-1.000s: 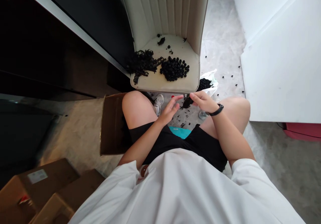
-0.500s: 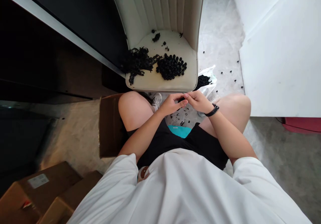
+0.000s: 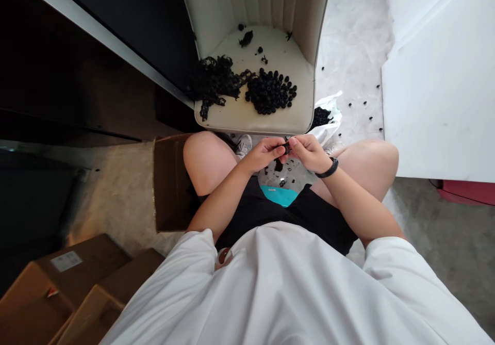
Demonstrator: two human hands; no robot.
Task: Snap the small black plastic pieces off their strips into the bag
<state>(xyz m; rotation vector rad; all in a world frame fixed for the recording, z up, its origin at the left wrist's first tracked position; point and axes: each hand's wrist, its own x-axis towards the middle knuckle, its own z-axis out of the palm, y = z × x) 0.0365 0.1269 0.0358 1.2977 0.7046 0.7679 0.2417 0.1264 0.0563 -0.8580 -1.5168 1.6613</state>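
Observation:
Both hands meet above the gap between my knees, in front of the chair. My left hand (image 3: pixel 266 153) pinches a small black part (image 3: pixel 286 147) between thumb and fingers. From the other side, my right hand (image 3: pixel 309 152), with a black band on its wrist, closes its thumb and fingertips on the same part. Its exact shape is mostly hidden by the fingers. Past my hands, a pile of small round black pieces (image 3: pixel 270 92) lies on the cream chair seat (image 3: pixel 251 123). A tangle of black webbed scraps (image 3: pixel 216 79) lies to their left.
A white plastic bag (image 3: pixel 328 123) holding black pieces stands right of the chair. Small black bits (image 3: pixel 282 182) lie on the floor beneath my hands, near a turquoise object (image 3: pixel 279 195). An open cardboard box (image 3: pixel 170 180) is beside my left knee; a white panel (image 3: pixel 444 102) stands right.
The view has shifted slightly, so the chair appears higher and farther right. My fingers have turned, and the black part shows more clearly between them.

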